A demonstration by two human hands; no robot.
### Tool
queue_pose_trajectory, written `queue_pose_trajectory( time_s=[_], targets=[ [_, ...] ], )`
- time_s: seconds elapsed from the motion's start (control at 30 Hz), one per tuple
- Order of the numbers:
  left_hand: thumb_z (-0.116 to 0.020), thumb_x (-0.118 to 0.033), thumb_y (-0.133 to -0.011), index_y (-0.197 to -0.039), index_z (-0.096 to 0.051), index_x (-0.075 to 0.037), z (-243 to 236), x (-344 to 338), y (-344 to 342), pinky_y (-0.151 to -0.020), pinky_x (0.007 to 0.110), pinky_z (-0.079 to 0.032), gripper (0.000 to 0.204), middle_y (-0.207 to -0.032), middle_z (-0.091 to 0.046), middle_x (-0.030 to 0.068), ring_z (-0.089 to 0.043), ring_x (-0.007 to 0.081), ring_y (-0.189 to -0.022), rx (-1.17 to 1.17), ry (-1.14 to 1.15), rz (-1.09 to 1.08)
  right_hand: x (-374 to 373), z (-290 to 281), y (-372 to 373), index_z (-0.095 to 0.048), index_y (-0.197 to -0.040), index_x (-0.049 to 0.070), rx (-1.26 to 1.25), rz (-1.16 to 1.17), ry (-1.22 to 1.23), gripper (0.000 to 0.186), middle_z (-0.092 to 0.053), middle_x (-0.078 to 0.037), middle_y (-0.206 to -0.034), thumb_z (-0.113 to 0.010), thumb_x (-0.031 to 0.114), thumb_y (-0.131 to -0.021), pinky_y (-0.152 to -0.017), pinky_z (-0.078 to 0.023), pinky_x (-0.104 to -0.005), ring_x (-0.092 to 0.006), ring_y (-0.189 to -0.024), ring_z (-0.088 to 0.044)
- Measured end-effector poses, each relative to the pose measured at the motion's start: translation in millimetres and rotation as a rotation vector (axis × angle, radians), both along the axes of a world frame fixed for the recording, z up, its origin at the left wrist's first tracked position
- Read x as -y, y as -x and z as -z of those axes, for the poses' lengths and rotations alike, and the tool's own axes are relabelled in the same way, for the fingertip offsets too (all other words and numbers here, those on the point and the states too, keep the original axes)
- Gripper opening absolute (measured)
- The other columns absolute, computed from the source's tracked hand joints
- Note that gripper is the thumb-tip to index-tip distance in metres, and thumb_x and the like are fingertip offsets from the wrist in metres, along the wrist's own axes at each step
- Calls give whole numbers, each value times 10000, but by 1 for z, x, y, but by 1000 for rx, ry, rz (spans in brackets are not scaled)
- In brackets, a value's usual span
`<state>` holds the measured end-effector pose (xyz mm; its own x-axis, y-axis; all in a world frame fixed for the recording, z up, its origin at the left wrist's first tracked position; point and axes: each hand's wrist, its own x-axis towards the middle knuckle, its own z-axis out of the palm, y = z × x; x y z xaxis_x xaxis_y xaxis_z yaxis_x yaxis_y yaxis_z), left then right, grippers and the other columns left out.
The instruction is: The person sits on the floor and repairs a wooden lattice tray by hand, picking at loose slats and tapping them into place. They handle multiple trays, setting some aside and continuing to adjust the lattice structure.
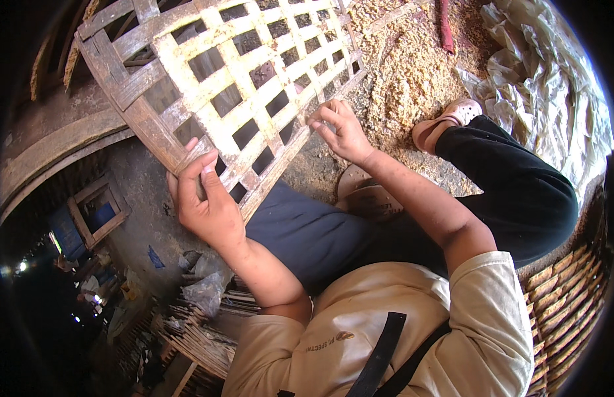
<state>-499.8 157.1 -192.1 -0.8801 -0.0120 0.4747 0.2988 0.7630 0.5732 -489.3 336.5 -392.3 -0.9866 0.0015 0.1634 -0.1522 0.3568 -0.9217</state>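
A wooden lattice panel [188, 89] of crossed flat slats, whitish and worn, is held up tilted in front of me. My left hand [206, 202] is closed round its near left corner, thumb on top of the frame slat. At the panel's near edge, farther right, my right hand [342, 131] has its fingers curled, with thumb and forefinger pinched at the edge slat. Whether something small lies between those fingertips is hidden. My legs in dark trousers [307, 228] are spread beneath the panel.
Beyond the panel, crumbly pale-brown material [403, 83] covers the floor, with a red stick-like piece [445, 30] on it. Crumpled whitish plastic sheeting [545, 79] lies at right. Bamboo slats [565, 311] run at lower right. Plastic bags [206, 288] and a small wooden frame [98, 212] are at left.
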Motion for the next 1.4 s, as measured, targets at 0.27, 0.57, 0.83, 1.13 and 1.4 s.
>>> queue_pose_trajectory(
  time_s=[0.27, 0.57, 0.83, 1.13, 1.4],
  targets=[
    [-556, 77, -850, -921, -694, 0, -10, -19, -2, -844, 379, -507, 173, -1068, -668, 156, -638, 295, -973, 40, -91, -20, -10, -13, 11, -666, -953, 112, 46, -167, 99, 83, -568, -53, -905, -611, 167, -923, -898, -399, -374, -239, -922, -483],
    [-513, 112, -816, -916, -692, 7, -14, -23, 0, -821, 360, -517, 231, -1031, -676, 165, -641, 297, -956, -5, 2, 12, -5, -51, 10, -728, -931, 146, 74, -333, 220, 134, -709, -35, -908, -635, 242, -919, -932, -437, -360, -199, -937, -603],
    [-511, 118, -834, -933, -685, 15, -18, -29, -1, -799, 341, -541, 226, -1074, -658, 167, -643, 280, -965, 5, -57, 56, 0, -46, 1, -673, -901, 71, 169, 117, 208, 99, -692, -79, -897, -618, 152, -912, -829, -500, -349, -239, -845, -646],
    [-503, 102, -860, -954, -671, 31, -25, -32, -3, -765, 320, -570, 205, -1107, -643, 182, -648, 262, -961, -8, 31, 96, 25, -61, -33, -435, -1396, 99, -265, -85, -76, 566, -461, -183, -1356, -613, 234, -877, -1037, -363, -493, -356, -1257, -440],
    [-496, 115, -862, -960, -659, 43, -18, -31, -6, -769, 313, -577, 204, -1105, -641, 183, -657, 248, -931, 6, -50, 61, -33, 38, -30, -230, -1527, 124, 376, -188, -603, 584, -251, -208, -1554, -389, 352, -1014, -1182, -189, -501, -333, -1431, -282]
  ],
)
